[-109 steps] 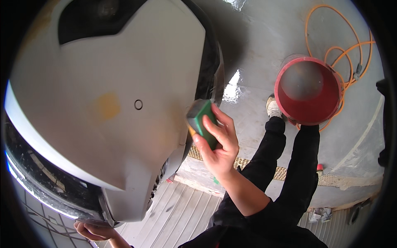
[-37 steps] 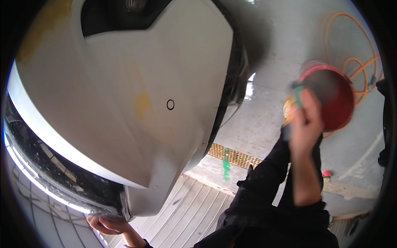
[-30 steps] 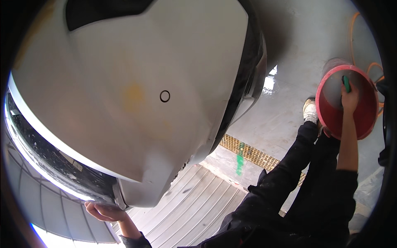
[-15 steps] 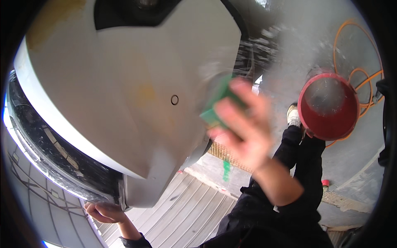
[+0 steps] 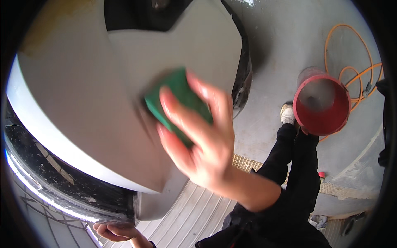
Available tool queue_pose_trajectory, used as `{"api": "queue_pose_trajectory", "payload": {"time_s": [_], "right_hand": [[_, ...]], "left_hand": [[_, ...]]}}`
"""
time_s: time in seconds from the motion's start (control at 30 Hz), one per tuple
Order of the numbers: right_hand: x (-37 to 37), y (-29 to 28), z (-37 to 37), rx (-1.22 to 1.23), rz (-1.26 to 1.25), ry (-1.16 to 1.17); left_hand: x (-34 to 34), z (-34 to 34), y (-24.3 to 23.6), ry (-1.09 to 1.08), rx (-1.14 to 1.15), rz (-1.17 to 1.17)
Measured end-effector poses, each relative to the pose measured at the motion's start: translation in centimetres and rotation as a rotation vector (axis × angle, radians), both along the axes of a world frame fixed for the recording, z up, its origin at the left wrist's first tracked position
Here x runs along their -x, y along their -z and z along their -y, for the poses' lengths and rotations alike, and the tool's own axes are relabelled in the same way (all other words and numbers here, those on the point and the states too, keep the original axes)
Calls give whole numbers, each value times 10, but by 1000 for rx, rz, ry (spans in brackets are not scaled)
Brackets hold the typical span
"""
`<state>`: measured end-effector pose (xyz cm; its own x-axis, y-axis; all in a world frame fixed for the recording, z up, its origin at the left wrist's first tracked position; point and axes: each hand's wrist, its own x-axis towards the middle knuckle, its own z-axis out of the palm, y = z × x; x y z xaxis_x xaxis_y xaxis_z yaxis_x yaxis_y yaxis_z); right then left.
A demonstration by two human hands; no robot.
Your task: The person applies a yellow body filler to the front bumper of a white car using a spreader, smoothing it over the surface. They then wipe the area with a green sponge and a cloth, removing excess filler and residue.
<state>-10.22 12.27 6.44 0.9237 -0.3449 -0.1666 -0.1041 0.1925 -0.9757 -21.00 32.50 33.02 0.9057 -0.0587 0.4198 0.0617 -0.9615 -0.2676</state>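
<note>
A green sanding block (image 5: 178,101) is in my right hand (image 5: 202,138), with my fingers spread over its back. The block lies against the light grey painted face of a car bumper (image 5: 99,111) and looks slightly blurred. At the lower left, my left hand (image 5: 115,232) is closed with its fingers curled at the edge of the bumper's glossy black section (image 5: 78,177). Part of that hand is hidden behind the edge. A yellowish-brown patch (image 5: 45,29) marks the bumper's upper left, and a black recess (image 5: 140,14) is at its top.
A red bucket (image 5: 300,111) holding cloudy water stands on the grey floor beside my shoe (image 5: 287,112). An orange hose (image 5: 326,53) coils behind it. Metal grating (image 5: 244,162) and ribbed flooring (image 5: 194,206) run beneath my legs (image 5: 304,165).
My right hand has moved left with the sanding block, from the bumper's right side to its middle, covering the small dark ring there. Splashing water at the right edge has gone.
</note>
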Motion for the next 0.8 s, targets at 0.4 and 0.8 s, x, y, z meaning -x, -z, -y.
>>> {"api": "queue_pose_trajectory", "payload": {"time_s": [0.4,0.8], "right_hand": [[0,5,5,-61,75,7],[8,45,15,-315,357,-51]], "left_hand": [[3,-7,-18,9,-179,-66],[3,-20,-9,122,-276,15]]}}
